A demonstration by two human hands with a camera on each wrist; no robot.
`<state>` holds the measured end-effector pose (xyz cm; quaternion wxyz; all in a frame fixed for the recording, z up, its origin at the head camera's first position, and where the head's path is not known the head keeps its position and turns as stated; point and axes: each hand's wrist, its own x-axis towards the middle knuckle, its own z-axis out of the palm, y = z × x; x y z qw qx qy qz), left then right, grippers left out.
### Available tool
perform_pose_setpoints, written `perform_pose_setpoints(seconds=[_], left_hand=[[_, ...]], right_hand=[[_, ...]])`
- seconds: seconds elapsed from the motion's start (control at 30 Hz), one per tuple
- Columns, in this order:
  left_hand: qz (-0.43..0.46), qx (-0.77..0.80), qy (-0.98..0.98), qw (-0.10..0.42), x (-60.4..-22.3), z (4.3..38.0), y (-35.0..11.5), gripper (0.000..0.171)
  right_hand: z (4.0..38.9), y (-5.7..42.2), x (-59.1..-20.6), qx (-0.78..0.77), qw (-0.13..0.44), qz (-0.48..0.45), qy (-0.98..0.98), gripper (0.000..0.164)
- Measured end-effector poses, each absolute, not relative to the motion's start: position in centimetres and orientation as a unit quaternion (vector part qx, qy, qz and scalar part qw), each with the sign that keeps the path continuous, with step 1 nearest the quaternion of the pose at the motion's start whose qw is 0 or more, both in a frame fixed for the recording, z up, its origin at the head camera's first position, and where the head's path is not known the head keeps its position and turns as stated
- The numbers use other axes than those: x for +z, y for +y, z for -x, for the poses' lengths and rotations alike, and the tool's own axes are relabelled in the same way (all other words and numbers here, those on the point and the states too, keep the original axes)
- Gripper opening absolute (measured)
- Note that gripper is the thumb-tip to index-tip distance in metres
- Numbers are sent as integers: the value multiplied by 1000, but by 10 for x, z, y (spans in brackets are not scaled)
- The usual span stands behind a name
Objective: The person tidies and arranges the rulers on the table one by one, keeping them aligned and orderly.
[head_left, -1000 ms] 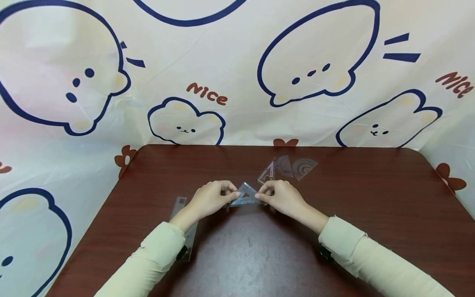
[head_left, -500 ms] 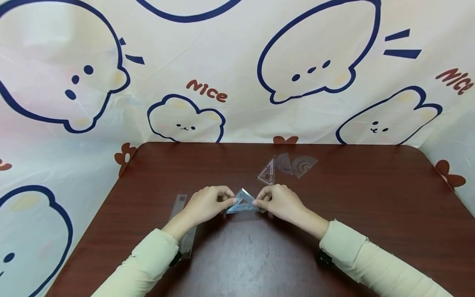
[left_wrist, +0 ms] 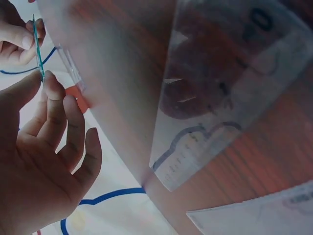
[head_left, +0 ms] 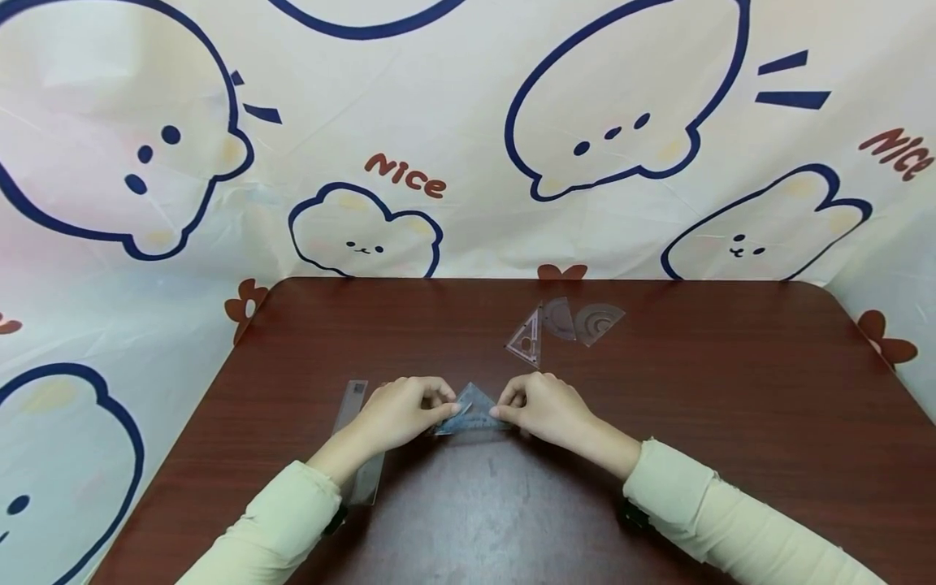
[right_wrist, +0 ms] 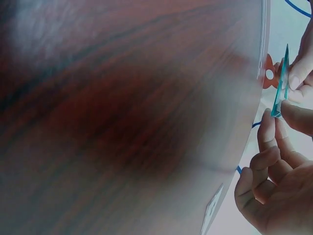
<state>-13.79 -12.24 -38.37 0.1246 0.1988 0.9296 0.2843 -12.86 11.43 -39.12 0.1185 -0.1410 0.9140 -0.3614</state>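
A clear, bluish triangular set square is held between both hands above the table's middle. My left hand pinches one corner between thumb and fingers. On the opposite corner is my right hand, pinching in the same way. Both wrist views catch the set square nearly edge-on, as a thin green-blue strip in the left one and a tapering sliver in the right one. In the left wrist view, the left hand's other fingers are bent and apart from it.
A long clear ruler lies partly under the left forearm. Further back rest a small clear set square and two protractor-like clear pieces, one grey and one with arcs. A patterned cloth hangs behind the brown table.
Both hands have drawn the set square nearer to the body and slightly left. Its tilt has changed a little. The ruler and the pieces at the back stay where they were on the table.
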Motion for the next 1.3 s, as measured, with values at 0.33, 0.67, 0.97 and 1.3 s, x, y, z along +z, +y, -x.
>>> perform_pose_setpoints(seconds=[0.33, 0.67, 0.97, 1.3], left_hand=[[-212, 270, 930, 134, -387, 131, -130, 13], [-220, 267, 925, 156, -388, 122, -136, 11], [-241, 264, 919, 164, -389, 115, -142, 9], [-266, 263, 909, 183, -389, 113, -144, 8]], right_hand=[[122, 107, -395, -348, 120, 159, 916, 11], [113, 101, -399, -345, 129, 178, 912, 10], [108, 94, -398, -332, 143, 194, 912, 11], [105, 91, -395, -320, 184, 198, 908, 15]])
